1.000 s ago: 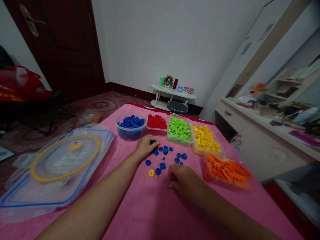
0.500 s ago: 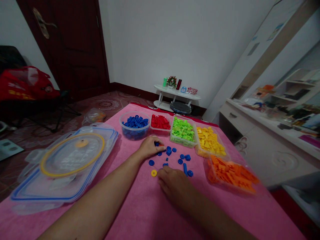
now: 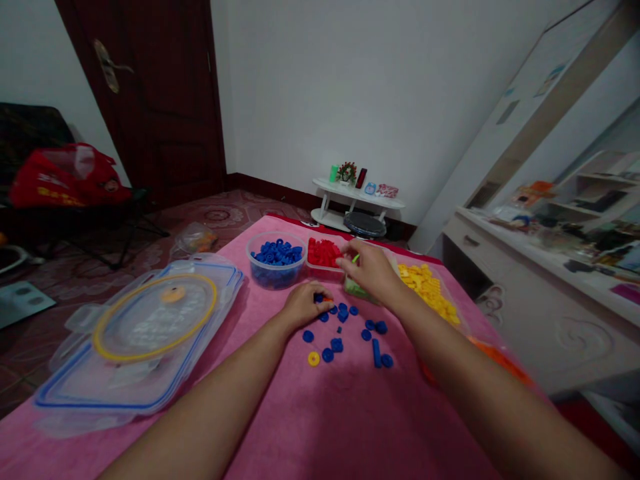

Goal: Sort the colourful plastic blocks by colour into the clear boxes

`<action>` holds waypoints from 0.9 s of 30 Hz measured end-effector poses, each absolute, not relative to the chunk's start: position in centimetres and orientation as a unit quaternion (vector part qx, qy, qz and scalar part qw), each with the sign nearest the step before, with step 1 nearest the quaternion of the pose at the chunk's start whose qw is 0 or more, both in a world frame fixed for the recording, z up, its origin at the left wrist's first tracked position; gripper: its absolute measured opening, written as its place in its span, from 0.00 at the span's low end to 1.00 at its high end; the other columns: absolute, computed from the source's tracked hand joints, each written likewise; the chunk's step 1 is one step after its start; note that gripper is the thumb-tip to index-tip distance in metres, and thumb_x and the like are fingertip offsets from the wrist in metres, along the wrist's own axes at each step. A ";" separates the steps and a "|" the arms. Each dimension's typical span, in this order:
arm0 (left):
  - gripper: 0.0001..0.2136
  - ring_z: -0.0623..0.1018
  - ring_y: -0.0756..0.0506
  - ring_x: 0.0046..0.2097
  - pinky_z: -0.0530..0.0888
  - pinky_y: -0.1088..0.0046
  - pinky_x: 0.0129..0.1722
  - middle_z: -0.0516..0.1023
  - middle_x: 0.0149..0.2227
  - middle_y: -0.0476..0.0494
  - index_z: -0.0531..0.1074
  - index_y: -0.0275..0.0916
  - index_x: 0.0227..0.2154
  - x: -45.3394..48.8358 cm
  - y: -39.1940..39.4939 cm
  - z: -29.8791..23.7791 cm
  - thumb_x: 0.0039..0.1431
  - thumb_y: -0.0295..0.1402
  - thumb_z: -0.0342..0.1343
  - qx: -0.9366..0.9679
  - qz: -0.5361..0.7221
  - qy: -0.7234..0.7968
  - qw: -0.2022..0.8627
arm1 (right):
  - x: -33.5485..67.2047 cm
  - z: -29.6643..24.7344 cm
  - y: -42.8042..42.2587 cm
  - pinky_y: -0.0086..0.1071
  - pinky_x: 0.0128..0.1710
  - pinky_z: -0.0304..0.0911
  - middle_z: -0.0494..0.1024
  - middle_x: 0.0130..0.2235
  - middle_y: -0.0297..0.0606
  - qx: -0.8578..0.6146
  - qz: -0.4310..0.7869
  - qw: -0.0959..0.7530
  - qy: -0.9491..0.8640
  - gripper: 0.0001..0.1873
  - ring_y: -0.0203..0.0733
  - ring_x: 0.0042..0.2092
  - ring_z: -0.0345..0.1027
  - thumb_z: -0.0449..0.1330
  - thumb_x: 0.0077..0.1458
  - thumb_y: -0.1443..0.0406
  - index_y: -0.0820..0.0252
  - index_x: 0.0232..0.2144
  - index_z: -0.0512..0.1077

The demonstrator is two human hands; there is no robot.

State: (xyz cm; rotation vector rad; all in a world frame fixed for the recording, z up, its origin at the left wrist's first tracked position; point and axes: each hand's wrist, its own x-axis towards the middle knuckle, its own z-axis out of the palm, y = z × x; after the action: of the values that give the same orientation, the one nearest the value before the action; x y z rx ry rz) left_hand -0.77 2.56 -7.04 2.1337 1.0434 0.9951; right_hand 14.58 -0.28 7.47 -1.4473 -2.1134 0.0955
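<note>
My left hand (image 3: 303,305) rests on the pink cloth (image 3: 320,413) with its fingers curled over small blue pieces (image 3: 320,299) at its fingertips. Several loose blue pieces (image 3: 357,333) and one yellow ring (image 3: 313,359) lie scattered just in front of it. My right hand (image 3: 367,270) is stretched out over the red-piece tub (image 3: 323,255) and the green-piece tub, fingers pinched together; a small thing in them is too small to name. A round tub of blue pieces (image 3: 276,258) stands left of the red one.
A tray of yellow pieces (image 3: 430,283) and one of orange pieces (image 3: 497,357) sit at the right, partly behind my right arm. Stacked clear lids (image 3: 145,327) with a yellow ring lie at the left. A white cabinet (image 3: 530,313) stands right of the table.
My right hand has lifted from the cloth near the yellow ring and reached forward to the red and green tubs. My left hand has stayed on the blue pieces.
</note>
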 end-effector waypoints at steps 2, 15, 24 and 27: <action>0.09 0.76 0.46 0.37 0.69 0.73 0.39 0.79 0.34 0.45 0.79 0.38 0.32 -0.8 2.6 -7.1 0.52 0.36 0.57 0.787 0.382 0.385 0.294 | 14.7 7.7 0.7 0.32 0.34 0.56 0.76 0.37 0.40 -0.545 0.021 0.335 -0.768 0.09 0.39 0.34 0.65 0.54 0.54 0.62 0.56 0.38 0.70; 0.14 0.75 0.48 0.32 0.68 0.76 0.33 0.78 0.29 0.46 0.75 0.36 0.28 -0.7 3.0 -7.1 0.58 0.38 0.48 0.748 0.409 0.398 0.341 | 17.7 -2.2 -2.8 0.31 0.32 0.60 0.76 0.27 0.36 -0.598 0.160 0.394 -0.679 0.11 0.40 0.31 0.69 0.54 0.53 0.62 0.59 0.25 0.73; 0.15 0.75 0.48 0.31 0.69 0.76 0.32 0.77 0.27 0.46 0.76 0.35 0.27 -0.6 2.7 -6.7 0.58 0.38 0.49 0.737 0.413 0.382 0.375 | 18.3 -2.6 -3.2 0.29 0.28 0.59 0.75 0.25 0.34 -0.581 0.213 0.387 -0.684 0.10 0.38 0.27 0.67 0.54 0.52 0.63 0.61 0.26 0.73; 0.14 0.75 0.48 0.32 0.70 0.74 0.34 0.77 0.27 0.45 0.77 0.35 0.25 -0.6 2.5 -6.3 0.57 0.39 0.52 0.730 0.429 0.372 0.381 | 17.7 -2.9 -3.4 0.29 0.28 0.60 0.75 0.25 0.34 -0.555 0.240 0.374 -0.703 0.09 0.37 0.28 0.66 0.54 0.52 0.64 0.61 0.27 0.74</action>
State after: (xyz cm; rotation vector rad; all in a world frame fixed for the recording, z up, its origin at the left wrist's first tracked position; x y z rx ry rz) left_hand -0.57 2.46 -6.28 1.8628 0.9489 1.0954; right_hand 17.68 -3.35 -2.94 -1.4226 -1.7998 0.6159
